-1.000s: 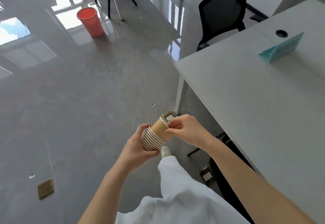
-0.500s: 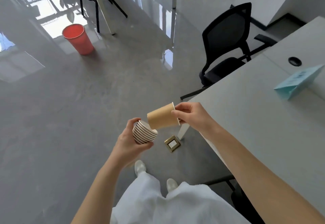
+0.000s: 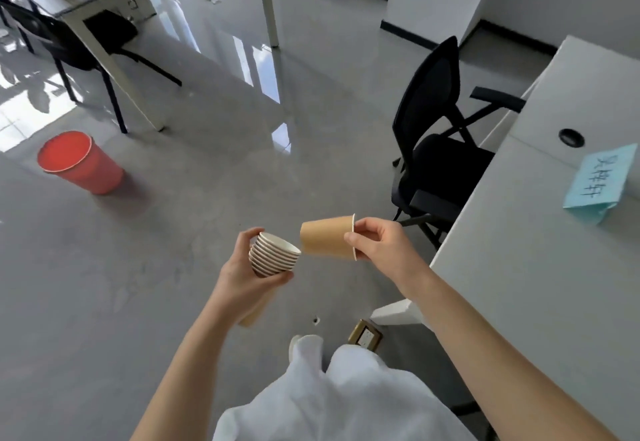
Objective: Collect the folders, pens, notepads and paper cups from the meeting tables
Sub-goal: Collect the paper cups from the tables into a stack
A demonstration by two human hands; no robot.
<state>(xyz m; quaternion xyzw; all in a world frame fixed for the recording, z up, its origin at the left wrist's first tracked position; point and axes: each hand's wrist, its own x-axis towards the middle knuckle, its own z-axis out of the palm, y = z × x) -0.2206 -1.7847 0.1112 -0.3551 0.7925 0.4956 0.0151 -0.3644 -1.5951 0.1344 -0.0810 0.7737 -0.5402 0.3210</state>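
Just off the near corner of the white table (image 3: 540, 267), above the grey floor, your two hands meet with the paper cups between them. Your left hand (image 3: 242, 278) grips the stack of nested cups (image 3: 273, 257), fingers and thumb curled round its ribbed rims, the stack tilted so its open mouth faces up and toward the table. Your right hand (image 3: 381, 250) pinches a single brown cup (image 3: 325, 238) at its white rim, thumb on the outside and the fingers curled at the mouth; the cup lies on its side, its base pointing away from the table and just beside the top rim of the stack, though you cannot tell whether the two touch. On the table, well beyond your right hand, a folded blue name card (image 3: 601, 182) with handwritten characters lies flat, and past it is a round black cable hole (image 3: 571, 137). A black office chair (image 3: 440, 136) is drawn up at the table's far edge. Far out on the floor to the side away from the table stands a red bin (image 3: 81, 163), upright and open. Close to the table's leg, a brass floor socket (image 3: 365, 335) is set into the floor, near your white trousers (image 3: 332, 402).
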